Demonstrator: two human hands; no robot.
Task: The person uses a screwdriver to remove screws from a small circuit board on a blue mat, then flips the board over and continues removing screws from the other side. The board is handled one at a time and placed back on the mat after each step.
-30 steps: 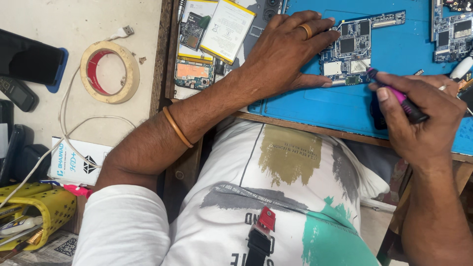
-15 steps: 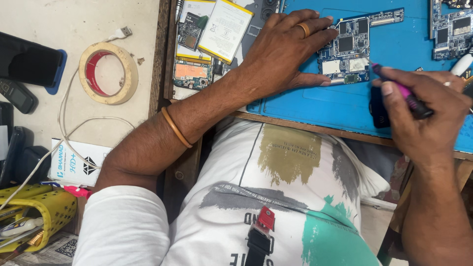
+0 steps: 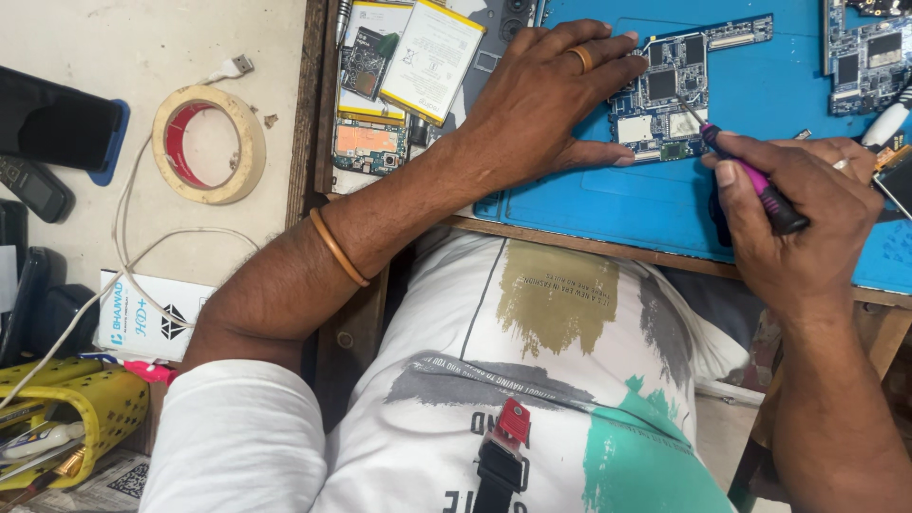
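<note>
— What has changed in the last second?

— The right hand (image 3: 803,223) has swung its screwdriver (image 3: 750,176) round: a second ago the tool lay low across the fingers with its tip short of the board, and now the thin shaft slants up and away from the grip, the tip resting on the circuit board (image 3: 665,90) near the silver shields. To me that reads as the tool having reached its spot (the work on the board looks engaged, not just approached).

— And the grip itself?

— Pinching the pink-and-black handle, thumb on top, fingers curled beneath; the wrist is bent inward, the forearm coming up from below. A small ring shows on 1 finger.

— The other hand?

— The left hand (image 3: 541,100) has stayed put, flat and spread on the blue mat (image 3: 646,204), fingertips pressing the board's near-left edge, thumb stretched under it. It pinches nothing; it pins. A gold ring sits on 1 finger, a thin bangle (image 3: 337,249) on the forearm.

— Where is the board relative to the tool grip?

— Up and left of it, just beyond the shaft's length, lying flat on the mat on the desk. A 2nd board (image 3: 869,57) lies above the grip, apart; a roll of tape (image 3: 209,142) sits well to the left.
</note>
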